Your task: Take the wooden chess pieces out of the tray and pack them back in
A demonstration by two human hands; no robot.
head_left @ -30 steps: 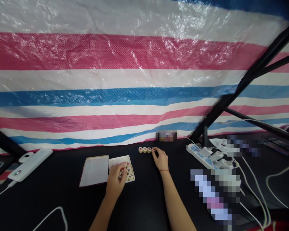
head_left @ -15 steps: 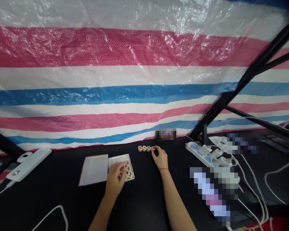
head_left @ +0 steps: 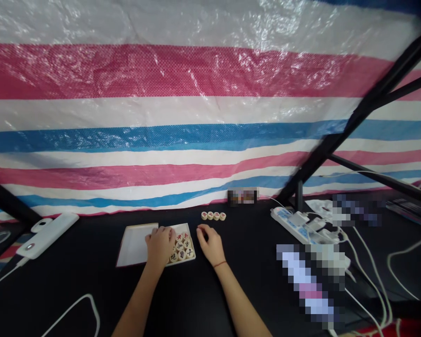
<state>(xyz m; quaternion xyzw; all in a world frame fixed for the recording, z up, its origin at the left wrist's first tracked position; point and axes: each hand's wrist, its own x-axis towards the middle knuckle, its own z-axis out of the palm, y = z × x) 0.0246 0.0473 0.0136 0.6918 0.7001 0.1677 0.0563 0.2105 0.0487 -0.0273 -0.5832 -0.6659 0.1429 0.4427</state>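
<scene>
The right hand (head_left: 208, 244), fingers open and empty, has drawn back from the four round wooden chess pieces (head_left: 213, 216) to beside the white tray (head_left: 193, 256); the left hand (head_left: 159, 245) curls over its edge, any grip hidden.

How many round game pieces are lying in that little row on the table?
4. The round game pieces lie side by side in one straight row on the black table, just beyond the person's right hand. None in that row look hidden.

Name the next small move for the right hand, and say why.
Probably lift one xiangqi piece from the tray with the right hand: that hand looks empty and lies just beside the tray, while a row of four pieces stands farther along the table, with room at its end.
</scene>
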